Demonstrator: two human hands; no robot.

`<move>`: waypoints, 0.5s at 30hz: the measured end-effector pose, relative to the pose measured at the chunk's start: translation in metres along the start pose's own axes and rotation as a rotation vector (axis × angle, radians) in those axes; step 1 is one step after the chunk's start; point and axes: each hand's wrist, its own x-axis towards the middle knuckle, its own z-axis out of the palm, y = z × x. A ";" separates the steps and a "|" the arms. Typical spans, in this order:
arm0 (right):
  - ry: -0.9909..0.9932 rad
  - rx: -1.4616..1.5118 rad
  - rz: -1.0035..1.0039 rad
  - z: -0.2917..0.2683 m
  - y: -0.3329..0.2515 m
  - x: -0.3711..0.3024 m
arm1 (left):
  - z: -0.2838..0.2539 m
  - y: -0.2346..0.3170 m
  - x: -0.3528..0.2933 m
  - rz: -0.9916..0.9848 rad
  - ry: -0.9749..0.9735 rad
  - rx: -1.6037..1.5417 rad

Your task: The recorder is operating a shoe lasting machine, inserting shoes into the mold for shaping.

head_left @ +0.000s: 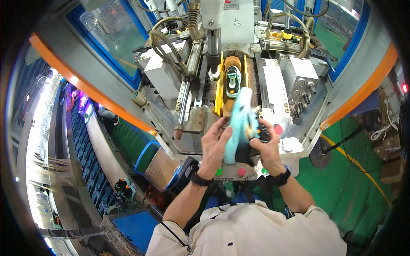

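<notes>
A teal and white shoe (241,123) is held up in front of me, slightly blurred, its white end pointing away and a black part near me. My left hand (215,147) closes on its left side, thumb along the teal surface. On the opposite side, my right hand (268,149) grips it near black and orange details; some of those fingers are hidden. Just beyond, a second shoe (233,82) with mint, black and white parts lies in the machine's narrow bay, between yellow side pads (219,87).
A metal press column (213,42) stands above the bay, with ribbed hoses (168,49) beside it. Gauges and knobs (301,91) sit at right, near a crumpled white cloth (290,145). Push buttons (241,171) line the front edge. A blue-rimmed bin (147,155) and conveyor (102,149) are left.
</notes>
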 end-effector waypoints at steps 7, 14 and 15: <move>0.380 -0.253 -0.181 -0.071 -0.040 0.046 | -0.009 -0.099 0.218 0.052 0.205 0.651; 0.523 -0.569 -0.227 -0.091 -0.070 0.074 | -0.016 -0.180 0.319 -0.071 0.333 0.988; 0.500 -0.577 -0.214 -0.095 -0.073 0.090 | -0.012 -0.167 0.311 -0.163 0.307 0.904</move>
